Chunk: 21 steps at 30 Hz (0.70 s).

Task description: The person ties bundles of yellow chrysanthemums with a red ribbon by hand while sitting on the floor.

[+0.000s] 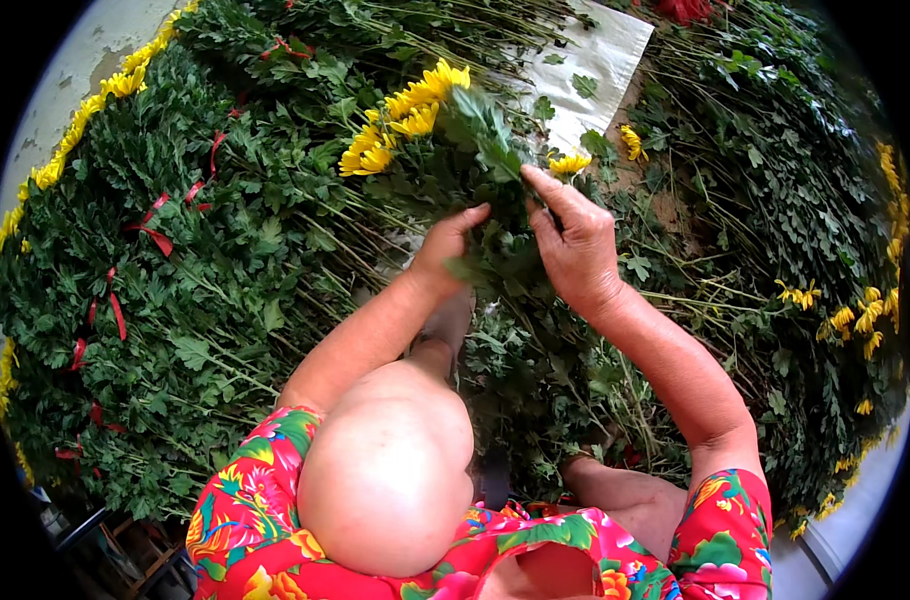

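A bunch of yellow chrysanthemums (417, 105) with dark green leaves is held up before me, its flower heads pointing to the upper left. My left hand (446, 247) is wrapped around the bunch from the left, thumb up, with its fingers mostly hidden by foliage. On the other side, the thumb and fingertips of my right hand (575, 240) close on chrysanthemum leaves (492, 139) at the top of the bunch, partly blurred. Just behind my right hand a single yellow chrysanthemum head (569, 163) shows. Leafy stems hang down below both hands.
Large piles of leafy chrysanthemum stems lie left (222, 315) and right (770, 172), yellow heads at their outer edges. Red ties (155, 236) run through the left pile. A white sheet (597, 67) lies at the back. My bare knee (387, 465) rises in front.
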{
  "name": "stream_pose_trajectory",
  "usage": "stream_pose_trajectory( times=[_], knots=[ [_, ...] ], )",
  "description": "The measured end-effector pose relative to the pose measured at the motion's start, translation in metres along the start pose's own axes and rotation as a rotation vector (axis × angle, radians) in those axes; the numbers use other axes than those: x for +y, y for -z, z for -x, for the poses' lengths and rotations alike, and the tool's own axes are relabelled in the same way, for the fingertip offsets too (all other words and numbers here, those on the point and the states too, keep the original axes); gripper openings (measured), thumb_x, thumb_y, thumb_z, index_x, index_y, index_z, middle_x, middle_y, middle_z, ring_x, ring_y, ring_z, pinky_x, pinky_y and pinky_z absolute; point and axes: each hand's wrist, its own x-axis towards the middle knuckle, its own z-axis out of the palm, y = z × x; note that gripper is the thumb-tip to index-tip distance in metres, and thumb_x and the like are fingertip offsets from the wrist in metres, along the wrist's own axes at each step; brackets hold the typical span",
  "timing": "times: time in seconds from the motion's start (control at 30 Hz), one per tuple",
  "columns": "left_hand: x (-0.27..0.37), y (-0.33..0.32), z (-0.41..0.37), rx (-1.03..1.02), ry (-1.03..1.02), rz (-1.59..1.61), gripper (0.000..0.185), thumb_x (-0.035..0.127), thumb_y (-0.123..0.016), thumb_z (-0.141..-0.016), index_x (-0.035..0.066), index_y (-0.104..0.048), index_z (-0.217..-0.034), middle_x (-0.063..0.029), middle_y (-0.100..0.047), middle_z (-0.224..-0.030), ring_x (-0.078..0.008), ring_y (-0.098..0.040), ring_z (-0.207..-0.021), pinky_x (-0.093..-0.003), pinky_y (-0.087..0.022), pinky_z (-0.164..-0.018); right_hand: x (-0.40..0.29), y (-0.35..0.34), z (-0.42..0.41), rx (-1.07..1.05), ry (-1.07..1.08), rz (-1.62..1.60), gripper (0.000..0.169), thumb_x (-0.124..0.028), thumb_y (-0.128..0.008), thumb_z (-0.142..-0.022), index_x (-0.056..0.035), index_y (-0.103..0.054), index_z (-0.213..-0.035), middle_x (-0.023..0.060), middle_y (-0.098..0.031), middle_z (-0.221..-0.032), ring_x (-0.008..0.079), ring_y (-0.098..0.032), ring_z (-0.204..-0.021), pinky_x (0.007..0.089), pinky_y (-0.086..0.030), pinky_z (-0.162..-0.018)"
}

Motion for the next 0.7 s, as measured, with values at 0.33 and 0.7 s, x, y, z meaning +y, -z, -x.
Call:
stream_pose_trajectory(
  times=[0.33,0.7],
  knots=[
    [-0.001,-0.003,0.004,-0.111,0.078,0.105,0.029,0.025,-0.068,-0.097,0.005,-0.069,-0.117,-0.0095,-0.073,-0.112,-0.0218,-0.07,-0.103,-0.039,-0.057,-0.095,0.002,-0.013,0.019,-0.043,0.183,0.338,0.043,-0.006,-0.069,-0.074,-0.0138,-0.069,-0.116,0.0073,-0.059,-0.095,0.0295,-0.062,-0.09,0.0404,-0.051,-0.071],
    [-0.01,0.019,0.009,0.131,0.037,-0.029,0.036,0.027,-0.064,-0.099,0.002,-0.067,-0.125,-0.0133,-0.073,-0.117,-0.0264,-0.071,-0.105,-0.042,-0.057,-0.097,0.051,0.019,0.041,-0.195,0.016,0.016,0.019,-0.014,-0.069,-0.09,-0.0063,-0.071,-0.107,0.0143,-0.065,-0.105,0.033,-0.064,-0.099,0.0423,-0.054,-0.088]
  ],
)
